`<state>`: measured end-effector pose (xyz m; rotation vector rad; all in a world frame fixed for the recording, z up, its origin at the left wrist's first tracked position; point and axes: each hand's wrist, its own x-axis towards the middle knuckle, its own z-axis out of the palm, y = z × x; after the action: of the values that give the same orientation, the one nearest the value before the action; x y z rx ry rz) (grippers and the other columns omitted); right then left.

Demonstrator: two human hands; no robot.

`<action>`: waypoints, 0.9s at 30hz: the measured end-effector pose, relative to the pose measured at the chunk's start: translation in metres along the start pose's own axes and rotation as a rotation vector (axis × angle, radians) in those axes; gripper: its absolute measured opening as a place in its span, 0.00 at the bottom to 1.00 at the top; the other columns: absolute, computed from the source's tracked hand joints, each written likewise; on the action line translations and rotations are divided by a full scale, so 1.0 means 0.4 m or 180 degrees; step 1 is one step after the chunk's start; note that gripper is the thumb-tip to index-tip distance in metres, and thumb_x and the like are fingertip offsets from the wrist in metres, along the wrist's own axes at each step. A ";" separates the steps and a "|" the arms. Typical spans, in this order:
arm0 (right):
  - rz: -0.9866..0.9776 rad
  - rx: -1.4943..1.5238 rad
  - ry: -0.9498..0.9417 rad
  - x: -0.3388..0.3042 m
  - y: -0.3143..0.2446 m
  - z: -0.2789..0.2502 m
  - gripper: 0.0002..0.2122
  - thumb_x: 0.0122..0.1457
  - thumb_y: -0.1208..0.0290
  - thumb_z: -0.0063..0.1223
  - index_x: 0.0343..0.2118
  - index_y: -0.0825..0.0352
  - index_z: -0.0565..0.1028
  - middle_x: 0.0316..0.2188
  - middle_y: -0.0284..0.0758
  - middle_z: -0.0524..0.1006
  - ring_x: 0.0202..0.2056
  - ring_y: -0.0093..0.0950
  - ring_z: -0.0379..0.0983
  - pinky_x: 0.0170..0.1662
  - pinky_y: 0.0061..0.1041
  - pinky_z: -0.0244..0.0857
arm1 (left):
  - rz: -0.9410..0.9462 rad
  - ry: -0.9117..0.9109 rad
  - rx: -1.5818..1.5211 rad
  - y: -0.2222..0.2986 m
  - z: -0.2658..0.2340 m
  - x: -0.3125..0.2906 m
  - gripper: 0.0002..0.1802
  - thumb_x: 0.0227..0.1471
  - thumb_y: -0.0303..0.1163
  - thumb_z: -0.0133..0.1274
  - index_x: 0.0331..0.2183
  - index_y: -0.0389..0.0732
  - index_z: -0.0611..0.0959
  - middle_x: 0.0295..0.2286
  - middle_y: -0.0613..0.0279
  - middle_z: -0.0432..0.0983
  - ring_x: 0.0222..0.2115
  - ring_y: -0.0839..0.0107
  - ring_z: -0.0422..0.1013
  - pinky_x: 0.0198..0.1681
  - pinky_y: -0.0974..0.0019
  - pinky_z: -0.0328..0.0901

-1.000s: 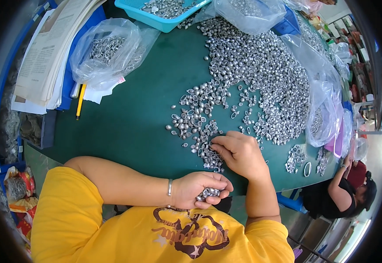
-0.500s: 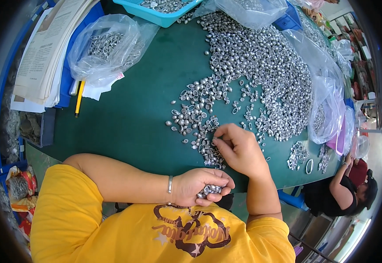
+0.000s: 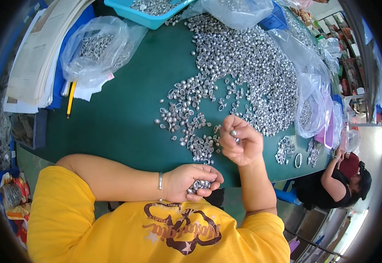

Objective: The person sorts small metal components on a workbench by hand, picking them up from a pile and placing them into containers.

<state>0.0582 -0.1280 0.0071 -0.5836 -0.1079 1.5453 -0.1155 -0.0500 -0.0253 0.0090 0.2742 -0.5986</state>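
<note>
My left hand (image 3: 181, 180) is cupped near the table's front edge, its fingers curled round several small silvery oval metal pieces (image 3: 198, 186). To its upper right, my right hand (image 3: 246, 142) is raised with the palm turned toward me. A rounded silvery metal piece (image 3: 233, 133) is pinched by its thumb and fingers, and another glint of metal shows lower in the grip. Beside that hand lies a small cluster of loose metal pieces (image 3: 202, 147), some domed side up, others showing their hollow side.
A large heap of like pieces (image 3: 252, 65) covers the green table (image 3: 112, 118). Clear plastic bags (image 3: 92, 52), a blue basket (image 3: 151, 19), papers (image 3: 31, 57) and a yellow pencil-like stick (image 3: 71, 100) stand around. A metal ring (image 3: 298, 160) lies right; another person (image 3: 335, 184) sits beyond.
My right hand has lifted off the loose pieces and turned palm toward me, a metal piece now showing in its fingers. My left hand still holds its handful. The whole view has shifted slightly.
</note>
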 end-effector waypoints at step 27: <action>-0.1170 -0.6129 0.1111 0.031 0.096 0.076 0.04 0.46 0.74 0.53 0.25 0.68 0.75 0.20 0.40 0.74 0.21 0.37 0.70 0.25 0.30 0.64 | 0.0052 0.0086 0.0073 -0.010 -0.002 0.000 0.08 0.54 0.30 0.41 0.34 0.37 0.72 0.26 0.61 0.66 0.17 0.78 0.60 0.11 0.78 0.52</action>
<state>0.0113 -0.1104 0.0138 -2.1114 -1.4129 0.5174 -0.1179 -0.0535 -0.0258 0.0414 0.2933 -0.5856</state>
